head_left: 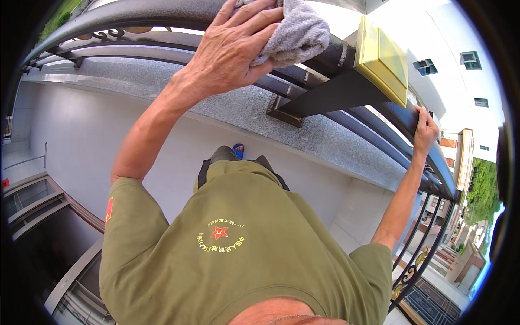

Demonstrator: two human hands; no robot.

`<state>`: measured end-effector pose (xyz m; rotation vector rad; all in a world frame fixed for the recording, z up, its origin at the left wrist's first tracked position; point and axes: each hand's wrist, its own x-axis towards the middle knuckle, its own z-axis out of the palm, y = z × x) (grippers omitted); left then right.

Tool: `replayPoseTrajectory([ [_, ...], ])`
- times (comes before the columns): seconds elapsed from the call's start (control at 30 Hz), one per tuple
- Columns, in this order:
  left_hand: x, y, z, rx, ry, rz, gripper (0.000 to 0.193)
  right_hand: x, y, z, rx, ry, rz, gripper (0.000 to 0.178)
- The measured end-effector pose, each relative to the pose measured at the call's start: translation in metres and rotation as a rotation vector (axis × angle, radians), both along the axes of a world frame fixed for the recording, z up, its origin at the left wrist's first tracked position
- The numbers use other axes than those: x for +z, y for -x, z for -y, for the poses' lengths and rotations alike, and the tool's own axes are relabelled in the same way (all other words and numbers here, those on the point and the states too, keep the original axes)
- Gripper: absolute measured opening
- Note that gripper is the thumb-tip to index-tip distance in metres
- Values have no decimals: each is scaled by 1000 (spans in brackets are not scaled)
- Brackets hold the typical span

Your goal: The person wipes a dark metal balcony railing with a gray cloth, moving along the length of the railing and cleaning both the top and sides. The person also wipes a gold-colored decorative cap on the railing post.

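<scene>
My left hand (233, 50) lies over a folded grey cloth (303, 37) at the top middle. Its fingers curve across the cloth and the thumb rests along its near side, holding it against the dark metal handrail (132, 17). Just right of the cloth stands a dark railing post (336, 93) topped by a square yellow cap (383, 60). Beyond that post, my right hand (426, 131) is closed round the rail on the right. The fingertips of my left hand run close to the upper edge of the view.
A grey granite ledge (216, 103) runs beneath the railing. Pale floor (97, 119) stretches behind it, with a blue slipper (238, 150) on my foot. Sliding glass doors (49, 216) stand at the lower left. Outside, right, rise white buildings (455, 81) and green trees (486, 187).
</scene>
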<state>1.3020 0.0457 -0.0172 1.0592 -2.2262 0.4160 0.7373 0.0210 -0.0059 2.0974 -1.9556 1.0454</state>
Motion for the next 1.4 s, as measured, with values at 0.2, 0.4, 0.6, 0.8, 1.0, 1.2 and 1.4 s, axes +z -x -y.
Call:
replayPoseTrajectory([
  [0.2,-48,-53,13,130,337,-806,70,-4,-3,9,-49,-5,17,33],
  [0.4,-99,-48,30,183,315,-1287,46,-1,-5,3,-33,23,14,35],
  [0.6,-113,82,21,219,78,-1897,27,-7,-8,3,-58,26,37,33],
  [0.8,-118,147,-22,70,-764,-1407,34,1,-15,5,-57,9,17,33],
  [1.0,-87,71,-43,-280,-988,-902,32,4,-16,-3,-38,28,0,32],
  [1.2,13,-6,-71,-323,-785,-929,43,-4,-15,0,-37,28,34,31],
  [1.4,82,-5,-8,-319,-321,-202,60,1,-24,-3,-56,59,11,30],
])
